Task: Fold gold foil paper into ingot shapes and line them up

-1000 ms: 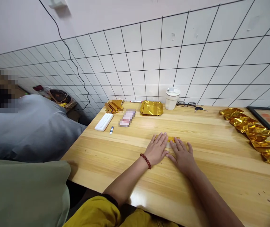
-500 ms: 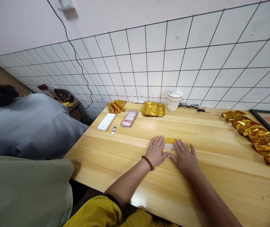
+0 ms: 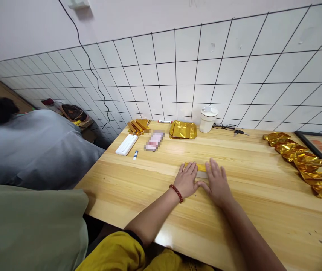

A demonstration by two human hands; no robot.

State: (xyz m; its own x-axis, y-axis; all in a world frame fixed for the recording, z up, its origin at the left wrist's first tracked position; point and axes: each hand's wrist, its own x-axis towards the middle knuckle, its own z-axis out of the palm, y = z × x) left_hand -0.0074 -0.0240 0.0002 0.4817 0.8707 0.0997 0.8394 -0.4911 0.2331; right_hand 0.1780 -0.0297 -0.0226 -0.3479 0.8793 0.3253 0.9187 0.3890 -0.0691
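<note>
A narrow sheet of gold foil paper (image 3: 202,168) with a pale grey lower strip lies on the wooden table, partly covered by both hands. My left hand (image 3: 186,180), with a red bead bracelet (image 3: 176,193) at the wrist, rests flat on the sheet's left end, fingers stretched out. Over the right end lies my right hand (image 3: 218,184), its fingers extended and slightly spread. The two thumbs meet just below the sheet. What lies under the palms is hidden.
A stack of gold foil sheets (image 3: 182,130), folded gold pieces (image 3: 138,126), a white power bank (image 3: 127,145), a white cup (image 3: 208,119), glasses (image 3: 224,127) and keys (image 3: 241,133) stand farther back. Crumpled gold foil (image 3: 302,158) lies right. A person in grey (image 3: 42,146) sits left.
My right hand has moved slightly up and left over the sheet, covering its right end. My left hand stays in place. The view has shifted a little.
</note>
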